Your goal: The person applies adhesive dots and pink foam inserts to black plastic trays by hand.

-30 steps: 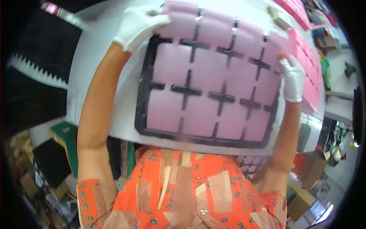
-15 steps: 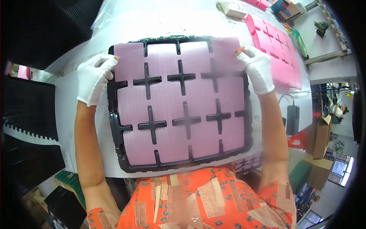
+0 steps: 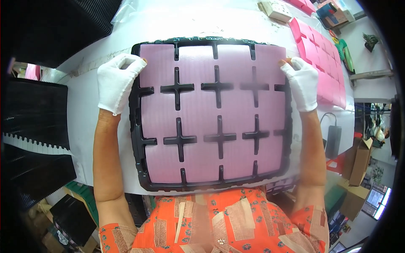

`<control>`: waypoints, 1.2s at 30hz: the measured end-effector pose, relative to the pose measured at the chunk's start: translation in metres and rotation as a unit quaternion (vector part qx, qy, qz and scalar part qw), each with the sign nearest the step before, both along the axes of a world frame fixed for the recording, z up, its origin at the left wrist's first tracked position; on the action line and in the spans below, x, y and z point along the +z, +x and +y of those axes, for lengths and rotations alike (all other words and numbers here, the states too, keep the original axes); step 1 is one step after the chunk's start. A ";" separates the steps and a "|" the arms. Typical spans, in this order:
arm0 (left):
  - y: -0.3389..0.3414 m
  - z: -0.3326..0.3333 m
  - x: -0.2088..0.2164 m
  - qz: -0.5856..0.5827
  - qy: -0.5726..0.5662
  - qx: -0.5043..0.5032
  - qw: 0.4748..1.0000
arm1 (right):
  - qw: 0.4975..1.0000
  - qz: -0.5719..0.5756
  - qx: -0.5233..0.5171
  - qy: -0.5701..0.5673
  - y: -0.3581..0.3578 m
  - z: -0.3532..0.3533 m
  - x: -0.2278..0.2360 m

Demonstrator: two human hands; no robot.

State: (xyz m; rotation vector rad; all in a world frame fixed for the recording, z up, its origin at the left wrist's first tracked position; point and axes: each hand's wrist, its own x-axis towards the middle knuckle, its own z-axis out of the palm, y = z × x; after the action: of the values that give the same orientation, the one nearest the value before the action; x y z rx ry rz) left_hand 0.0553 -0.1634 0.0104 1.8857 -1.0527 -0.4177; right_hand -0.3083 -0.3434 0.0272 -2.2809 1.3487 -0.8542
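Note:
A black plastic tray [image 3: 136, 139] with a grid of compartments lies square in front of me on the white table [image 3: 80, 126]. A pink sheet [image 3: 198, 122] covers its compartments, with black cross-shaped dividers showing through. My left hand [image 3: 114, 82], in a white glove, grips the tray's far left corner. On the far right corner my right hand [image 3: 301, 82], also gloved in white, holds the rim and the pink sheet's edge.
More pink sheets [image 3: 327, 59] lie at the far right of the table. Stacks of black trays [image 3: 33, 114] stand on the left. A dark flat device with a cable [image 3: 333, 139] lies at the right edge. Cardboard boxes [image 3: 358, 168] sit on the floor to the right.
The tray came down from a tilted, raised position and now lies squarely before me. Both hands stayed on its far corners.

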 end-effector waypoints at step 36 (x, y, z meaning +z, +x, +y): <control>-0.013 -0.004 0.003 -0.053 0.028 0.051 0.997 | 0.998 0.049 -0.021 -0.027 0.013 -0.010 -0.014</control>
State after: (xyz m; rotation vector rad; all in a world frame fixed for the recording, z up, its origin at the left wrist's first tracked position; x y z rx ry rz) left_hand 0.0427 -0.1678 0.0133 2.0209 -1.0184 -0.2952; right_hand -0.2957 -0.3537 0.0128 -2.3703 1.4379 -0.8111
